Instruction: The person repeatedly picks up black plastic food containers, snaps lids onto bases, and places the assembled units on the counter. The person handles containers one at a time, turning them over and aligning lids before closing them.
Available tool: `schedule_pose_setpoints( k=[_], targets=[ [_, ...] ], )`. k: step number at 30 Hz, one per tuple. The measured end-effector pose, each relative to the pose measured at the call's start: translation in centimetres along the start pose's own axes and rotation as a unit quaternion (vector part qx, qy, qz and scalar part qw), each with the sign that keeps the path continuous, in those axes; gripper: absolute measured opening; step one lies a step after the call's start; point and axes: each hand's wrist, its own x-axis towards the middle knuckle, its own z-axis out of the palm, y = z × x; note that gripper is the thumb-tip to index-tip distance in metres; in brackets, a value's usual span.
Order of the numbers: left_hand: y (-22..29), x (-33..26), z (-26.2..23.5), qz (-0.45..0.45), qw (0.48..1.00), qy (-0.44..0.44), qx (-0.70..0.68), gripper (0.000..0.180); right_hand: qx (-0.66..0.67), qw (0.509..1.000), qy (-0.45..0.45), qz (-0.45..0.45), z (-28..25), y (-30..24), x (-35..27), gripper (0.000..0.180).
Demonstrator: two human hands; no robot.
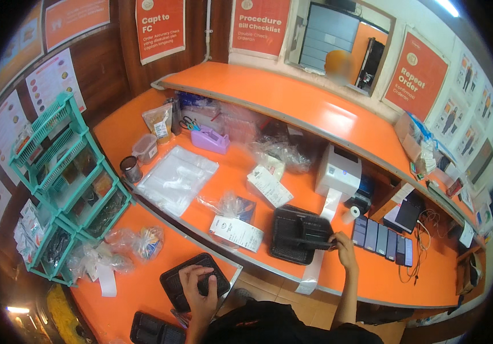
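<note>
Right hand pinched tray by its rim, best hold as it looked light, flexy; couldn't tell if left hand gripped.

The right hand holds at its edge a blurred black plastic tray with compartments, above a wider black rectangular tray on the orange counter. The left hand, with bent fingers, is over a squarish black plastic tray; if it grips this, one cannot tell. Farther right, a boxy white printer stands near a row of flat dark phones. At far left stands a turquoise plastic rack.
</note>
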Motion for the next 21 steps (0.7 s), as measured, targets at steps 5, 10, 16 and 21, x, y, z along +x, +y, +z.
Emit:
schedule_pose_setpoints(
  k=[5, 10, 16, 21],
  targets=[
    [0.0, 0.1, -0.3, 0.014, 0.999, -0.013, 0.031, 0.012, 0.068, 0.994, 0.042, 0.078, 0.0, 1.7, 1.0, 0.011],
    [-0.2, -0.2, -0.4, -0.010, 1.000, 0.010, 0.014, 0.012, -0.098, 0.989, 0.103, -0.036, 0.0, 4.5, 2.8, 0.015],
    [0.0, -0.6, -1.0, -0.016, 0.999, 0.025, 0.029, 0.013, -0.117, 0.981, 0.101, -0.118, -0.6, 3.5, 6.1, 0.027],
    [-0.6, -1.0, -1.3, -0.037, 0.998, 0.024, 0.032, 0.013, -0.098, 0.987, 0.012, -0.129, 3.1, 4.5, 10.1, 0.032]
  ],
)
